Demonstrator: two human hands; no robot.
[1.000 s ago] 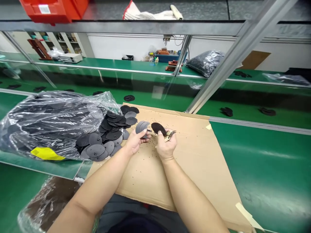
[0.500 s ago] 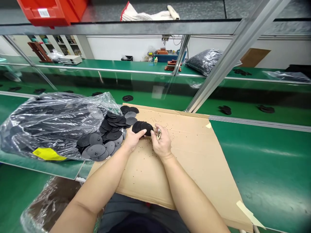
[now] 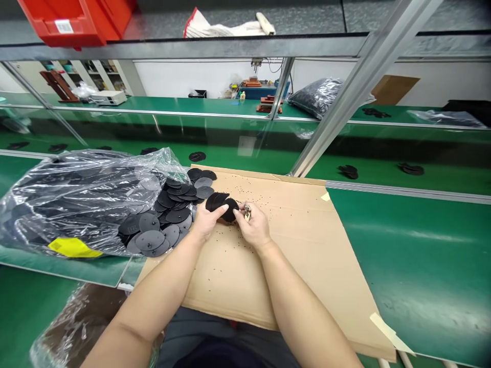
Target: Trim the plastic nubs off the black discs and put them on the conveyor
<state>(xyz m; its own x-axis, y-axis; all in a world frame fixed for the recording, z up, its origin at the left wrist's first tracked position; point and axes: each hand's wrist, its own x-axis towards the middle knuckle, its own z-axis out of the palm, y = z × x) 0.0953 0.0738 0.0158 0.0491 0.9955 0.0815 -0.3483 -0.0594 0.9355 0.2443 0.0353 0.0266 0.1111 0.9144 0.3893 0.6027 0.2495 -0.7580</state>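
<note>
Several black discs [image 3: 217, 201] are fanned out in my left hand [image 3: 207, 220], its thumb pressed on top of them. My right hand [image 3: 252, 225] is closed round a small metal tool [image 3: 247, 211], and its thumb and fingertips touch the edge of the rightmost disc. Both hands are above a cardboard sheet [image 3: 307, 245] sprinkled with tiny dark bits. Left of my hands, a pile of loose black discs [image 3: 153, 239] spills from a clear plastic bag [image 3: 84, 199] full of discs.
Across the back runs a green belt [image 3: 238, 148] carrying small groups of discs. A metal post [image 3: 326, 133] rises behind the cardboard. Overhead is a shelf with a red bin [image 3: 72, 20] and a white glove [image 3: 226, 26]. A plastic-lined box [image 3: 84, 317] stands at lower left.
The rightmost disc in my hands has tilted and dropped a little, apart from the others in the fan. The discs on the belt have shifted slightly left in view.
</note>
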